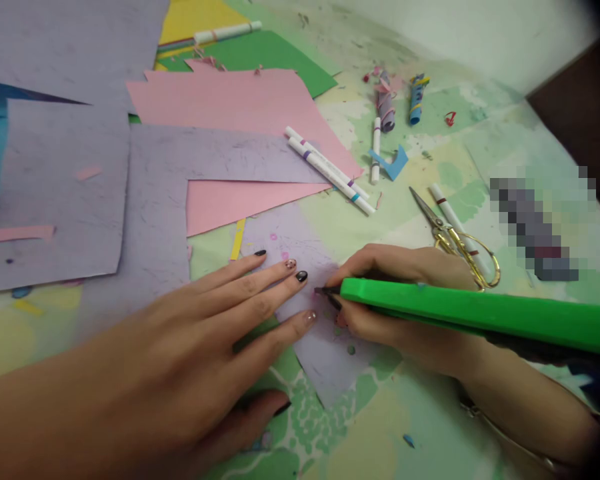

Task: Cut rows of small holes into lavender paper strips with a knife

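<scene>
Right grip point(405, 263) holds a dark-tipped green tool point(470, 312).

Dim, diffuse indoor light, slightly hazy focus
Soft shadow lies beneath the right hand point(405, 263); black vignetting swallows the right-hand corners, and a pixelated patch point(535, 227) hides detail at right

One head-worn view, from close above the table point(375, 440), faces forward and down; the left hand point(193, 347) sits at eight o'clock, the right hand point(415, 341) at four.
</scene>
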The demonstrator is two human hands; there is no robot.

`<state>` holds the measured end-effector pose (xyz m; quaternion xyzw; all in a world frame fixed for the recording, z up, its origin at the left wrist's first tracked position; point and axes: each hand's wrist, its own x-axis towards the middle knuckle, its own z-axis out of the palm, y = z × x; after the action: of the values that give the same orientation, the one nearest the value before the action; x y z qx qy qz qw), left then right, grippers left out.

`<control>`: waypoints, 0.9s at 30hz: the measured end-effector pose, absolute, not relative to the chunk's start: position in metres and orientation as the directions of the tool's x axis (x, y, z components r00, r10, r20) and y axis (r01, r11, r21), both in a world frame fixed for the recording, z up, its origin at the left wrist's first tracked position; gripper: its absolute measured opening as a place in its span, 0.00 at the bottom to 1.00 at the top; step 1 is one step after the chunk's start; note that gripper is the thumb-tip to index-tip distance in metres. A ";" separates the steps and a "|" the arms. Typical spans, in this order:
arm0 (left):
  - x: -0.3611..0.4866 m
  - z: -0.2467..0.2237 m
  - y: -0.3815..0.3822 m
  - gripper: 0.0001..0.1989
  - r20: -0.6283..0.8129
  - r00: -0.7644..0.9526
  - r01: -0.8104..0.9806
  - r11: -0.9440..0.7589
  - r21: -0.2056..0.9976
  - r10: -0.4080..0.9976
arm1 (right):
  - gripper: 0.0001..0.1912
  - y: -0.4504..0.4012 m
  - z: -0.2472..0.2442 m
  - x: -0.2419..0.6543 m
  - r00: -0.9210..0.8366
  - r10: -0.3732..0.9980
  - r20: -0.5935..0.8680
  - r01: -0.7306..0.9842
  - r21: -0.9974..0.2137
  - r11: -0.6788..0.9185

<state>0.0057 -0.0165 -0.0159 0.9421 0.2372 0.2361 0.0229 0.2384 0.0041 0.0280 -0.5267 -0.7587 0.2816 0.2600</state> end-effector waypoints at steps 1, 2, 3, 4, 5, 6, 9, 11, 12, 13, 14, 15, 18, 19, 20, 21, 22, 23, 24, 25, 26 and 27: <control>0.006 -0.016 -0.017 0.21 0.440 0.775 0.436 -0.888 0.149 0.454 | 0.10 0.004 0.028 0.238 -0.306 0.946 0.107 0.658 -0.694 0.291; 0.007 -0.016 -0.017 0.21 0.448 0.771 0.438 -0.888 0.143 0.453 | 0.10 0.003 0.028 0.238 -0.303 0.946 0.117 0.661 -0.689 0.297; 0.008 -0.016 -0.017 0.21 0.460 0.765 0.442 -0.887 0.134 0.450 | 0.10 0.003 0.027 0.238 -0.305 0.944 0.125 0.661 -0.686 0.304; 0.009 -0.017 -0.018 0.21 0.473 0.761 0.444 -0.888 0.121 0.445 | 0.10 0.003 0.026 0.239 -0.308 0.943 0.128 0.658 -0.687 0.309; 0.009 -0.018 -0.019 0.21 0.488 0.754 0.450 -0.887 0.105 0.440 | 0.10 0.003 0.026 0.240 -0.314 0.941 0.126 0.652 -0.691 0.311; 0.008 -0.019 -0.021 0.21 0.502 0.749 0.455 -0.886 0.087 0.434 | 0.10 0.003 0.025 0.241 -0.323 0.939 0.117 0.643 -0.701 0.309; 0.005 -0.022 -0.024 0.22 0.500 0.761 0.457 -0.889 0.040 0.414 | 0.08 0.004 0.023 0.247 -0.358 0.932 0.061 0.593 -0.756 0.277; 0.001 -0.023 -0.024 0.23 0.490 0.773 0.448 -0.893 0.030 0.404 | 0.08 0.005 0.023 0.250 -0.372 0.928 0.012 0.564 -0.792 0.236; 0.000 -0.022 -0.023 0.22 0.487 0.775 0.442 -0.896 0.037 0.402 | 0.08 0.006 0.023 0.252 -0.374 0.927 -0.011 0.556 -0.803 0.215; 0.000 -0.021 -0.022 0.22 0.485 0.777 0.434 -0.899 0.050 0.402 | 0.08 0.006 0.023 0.252 -0.372 0.928 -0.033 0.555 -0.809 0.194; -0.001 -0.020 -0.021 0.20 0.482 0.777 0.426 -0.902 0.068 0.404 | 0.08 0.007 0.024 0.253 -0.368 0.928 -0.049 0.559 -0.810 0.179; -0.001 -0.019 -0.020 0.20 0.478 0.778 0.419 -0.903 0.090 0.409 | 0.08 0.007 0.024 0.253 -0.366 0.929 -0.057 0.562 -0.809 0.172; 0.001 -0.017 -0.018 0.18 0.465 0.770 0.422 -0.895 0.143 0.437 | 0.08 0.007 0.024 0.251 -0.360 0.932 -0.042 0.570 -0.801 0.184; 0.001 -0.017 -0.018 0.18 0.468 0.763 0.430 -0.891 0.147 0.446 | 0.08 0.007 0.024 0.251 -0.359 0.933 -0.033 0.571 -0.798 0.192; 0.002 -0.017 -0.018 0.19 0.471 0.760 0.434 -0.889 0.147 0.449 | 0.08 0.006 0.024 0.250 -0.357 0.934 -0.026 0.574 -0.795 0.197; 0.002 -0.017 -0.019 0.19 0.475 0.758 0.435 -0.889 0.143 0.447 | 0.08 0.006 0.023 0.250 -0.353 0.935 -0.023 0.579 -0.790 0.200; 0.002 -0.018 -0.020 0.19 0.476 0.759 0.435 -0.890 0.137 0.444 | 0.09 0.006 0.023 0.250 -0.350 0.937 -0.022 0.587 -0.784 0.201; 0.001 -0.018 -0.021 0.19 0.474 0.761 0.432 -0.891 0.137 0.443 | 0.09 0.006 0.023 0.250 -0.349 0.937 -0.019 0.593 -0.779 0.205; 0.001 -0.018 -0.021 0.19 0.473 0.763 0.429 -0.892 0.139 0.441 | 0.09 0.005 0.022 0.250 -0.350 0.937 -0.015 0.598 -0.774 0.210; 0.001 -0.019 -0.021 0.19 0.468 0.765 0.430 -0.892 0.141 0.443 | 0.09 0.005 0.022 0.250 -0.352 0.936 -0.012 0.600 -0.770 0.215; 0.001 -0.019 -0.022 0.19 0.468 0.765 0.429 -0.892 0.142 0.443 | 0.09 0.005 0.022 0.251 -0.353 0.935 -0.012 0.600 -0.770 0.217; 0.001 -0.019 -0.022 0.19 0.468 0.765 0.430 -0.892 0.143 0.443 | 0.08 0.004 0.021 0.251 -0.354 0.935 -0.013 0.597 -0.773 0.215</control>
<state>0.0010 -0.0217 -0.0186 0.9392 0.2324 0.2523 0.0135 0.2507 0.0044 0.0212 -0.5163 -0.7421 0.3551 0.2380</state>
